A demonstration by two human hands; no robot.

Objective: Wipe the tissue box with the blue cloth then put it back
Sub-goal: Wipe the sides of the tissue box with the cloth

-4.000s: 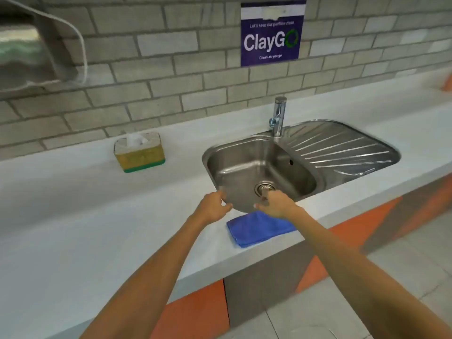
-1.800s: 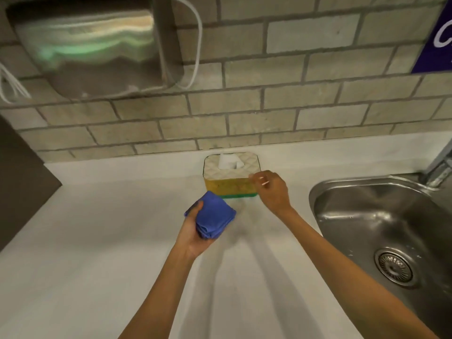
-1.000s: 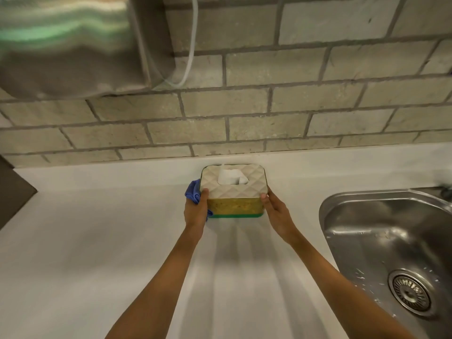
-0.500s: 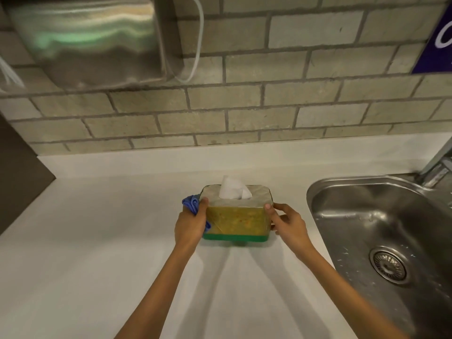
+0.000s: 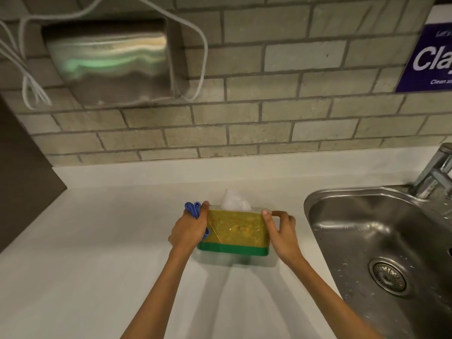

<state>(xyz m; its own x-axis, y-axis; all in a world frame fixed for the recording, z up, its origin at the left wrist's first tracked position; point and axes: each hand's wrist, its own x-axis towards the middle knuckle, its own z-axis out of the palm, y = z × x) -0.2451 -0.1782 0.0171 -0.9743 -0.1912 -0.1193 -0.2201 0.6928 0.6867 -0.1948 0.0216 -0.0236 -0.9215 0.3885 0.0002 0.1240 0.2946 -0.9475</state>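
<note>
Tissue box is between the two hands, over the white counter, about halfway between the back edge of the counter and the front one. Its yellow side with the green band at the bottom faces the camera, and a white tissue stands up from the top. A shadow lies under the box, so I cannot tell if it touches the counter or is a little above it.

The left hand is closed on the left end of the box, with the thumb at the top corner. The folded blue cloth is pressed between this palm and the box; only its folds show above the hand and a small part below the thumb. The right hand grips the right end, thumb on the front corner and fingers curled behind.

To the right, near the box, a steel sink is set in the counter, with a tap at its far corner. On the brick wall behind hang a metal hand dryer and a purple sign.
</note>
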